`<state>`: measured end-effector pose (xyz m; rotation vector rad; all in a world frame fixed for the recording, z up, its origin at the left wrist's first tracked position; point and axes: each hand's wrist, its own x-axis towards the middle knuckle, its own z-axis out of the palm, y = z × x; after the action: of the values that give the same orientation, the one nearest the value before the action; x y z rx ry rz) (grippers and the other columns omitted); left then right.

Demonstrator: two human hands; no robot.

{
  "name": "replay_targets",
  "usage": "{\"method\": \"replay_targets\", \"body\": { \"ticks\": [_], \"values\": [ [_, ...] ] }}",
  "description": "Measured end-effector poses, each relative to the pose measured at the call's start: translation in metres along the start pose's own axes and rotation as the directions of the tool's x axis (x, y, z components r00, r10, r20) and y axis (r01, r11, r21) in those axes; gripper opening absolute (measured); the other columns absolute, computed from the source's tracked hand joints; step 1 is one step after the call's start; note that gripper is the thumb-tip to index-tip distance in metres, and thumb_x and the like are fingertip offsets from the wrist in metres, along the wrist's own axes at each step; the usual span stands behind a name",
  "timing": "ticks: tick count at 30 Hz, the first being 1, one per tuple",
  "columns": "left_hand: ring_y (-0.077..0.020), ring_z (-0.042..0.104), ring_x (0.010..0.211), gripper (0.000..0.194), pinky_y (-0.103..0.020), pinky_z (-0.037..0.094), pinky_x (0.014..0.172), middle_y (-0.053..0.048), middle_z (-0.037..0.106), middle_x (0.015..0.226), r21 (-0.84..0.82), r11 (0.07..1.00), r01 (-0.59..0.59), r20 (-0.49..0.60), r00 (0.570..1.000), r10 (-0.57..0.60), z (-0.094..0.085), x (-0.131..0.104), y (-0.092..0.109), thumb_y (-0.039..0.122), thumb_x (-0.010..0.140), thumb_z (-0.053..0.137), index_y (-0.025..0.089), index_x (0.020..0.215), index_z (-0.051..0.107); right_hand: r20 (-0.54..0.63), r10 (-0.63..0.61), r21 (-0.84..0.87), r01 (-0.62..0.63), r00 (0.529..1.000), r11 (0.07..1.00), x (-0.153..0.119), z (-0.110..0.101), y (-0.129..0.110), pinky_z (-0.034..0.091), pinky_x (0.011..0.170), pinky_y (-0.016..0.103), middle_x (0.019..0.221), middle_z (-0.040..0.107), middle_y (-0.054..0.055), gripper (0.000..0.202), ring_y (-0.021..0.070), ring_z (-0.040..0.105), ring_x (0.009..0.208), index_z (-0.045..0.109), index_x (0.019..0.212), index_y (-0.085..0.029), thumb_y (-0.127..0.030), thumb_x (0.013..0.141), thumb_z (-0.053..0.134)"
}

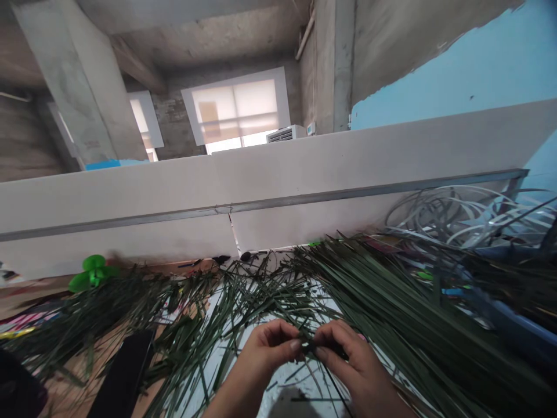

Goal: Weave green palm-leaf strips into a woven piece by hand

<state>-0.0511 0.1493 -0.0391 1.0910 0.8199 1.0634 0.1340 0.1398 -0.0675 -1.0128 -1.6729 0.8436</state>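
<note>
Near the bottom middle, my left hand (270, 350) and my right hand (346, 359) meet with their fingertips almost touching. Both are closed in a pinch on a small dark green piece of leaf strip (308, 343), partly hidden by the fingers. Thin strands hang down below it. Long green leaf strips (391, 307) lie in a thick bundle to the right of my right hand. Shorter loose leaf strips (204, 342) are scattered to the left and in front of my left hand, over a white surface (282, 377).
A black flat object (124, 371) lies at the lower left, with a bright green propeller-shaped thing (93, 273) behind it. Coiled pale strips (452, 215) and a blue container (517, 316) are at the right. A white partition (278, 174) runs across the back.
</note>
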Motion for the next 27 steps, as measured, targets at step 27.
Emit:
{"method": "replay_targets", "body": {
  "ticks": [27],
  "values": [
    [-0.0196, 0.06, 0.082, 0.016, -0.036, 0.038, 0.08, 0.004, 0.072, 0.079, 0.86, 0.014, -0.51, 0.391, 0.678, 0.623, 0.001, -0.005, 0.013, 0.009, 0.082, 0.074, 0.023, 0.082, 0.067, 0.062, 0.091, 0.15, -0.1, 0.994, 0.984, -0.001, 0.001, -0.008, 0.04, 0.069, 0.031, 0.08, 0.055, 0.0, 0.013, 0.021, 0.053, 0.079, 0.059, 0.079, -0.021, -0.032, 0.086, 0.06]
  ]
}}
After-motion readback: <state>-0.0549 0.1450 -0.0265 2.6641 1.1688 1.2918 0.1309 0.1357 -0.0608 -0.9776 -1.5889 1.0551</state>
